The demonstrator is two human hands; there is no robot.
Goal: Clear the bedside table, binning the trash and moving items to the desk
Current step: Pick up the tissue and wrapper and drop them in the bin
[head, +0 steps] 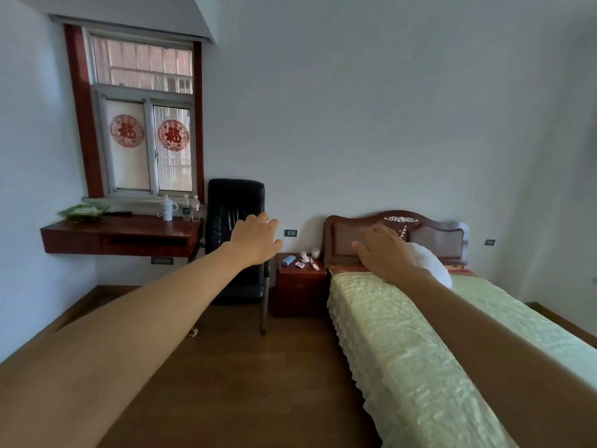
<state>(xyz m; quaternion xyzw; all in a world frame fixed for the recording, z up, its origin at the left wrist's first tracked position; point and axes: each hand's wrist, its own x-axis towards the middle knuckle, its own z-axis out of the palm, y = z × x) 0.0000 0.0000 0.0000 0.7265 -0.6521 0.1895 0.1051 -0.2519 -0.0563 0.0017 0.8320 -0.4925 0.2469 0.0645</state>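
Centrally, hands: left hand (256, 240) and right hand (384, 250) bare, outstretched, fingers spread, gripping nothing.
Bedside table (298, 286): boxy red-brown wood, scattered small wrappers.
Desk (119, 236): glossy wood, frame left.

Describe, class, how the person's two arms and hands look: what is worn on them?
Both arms are bare to the frame edge: no sleeves, gloves, watch or bracelet visible. The left hand and right hand show no rings on the fingers that can be seen.
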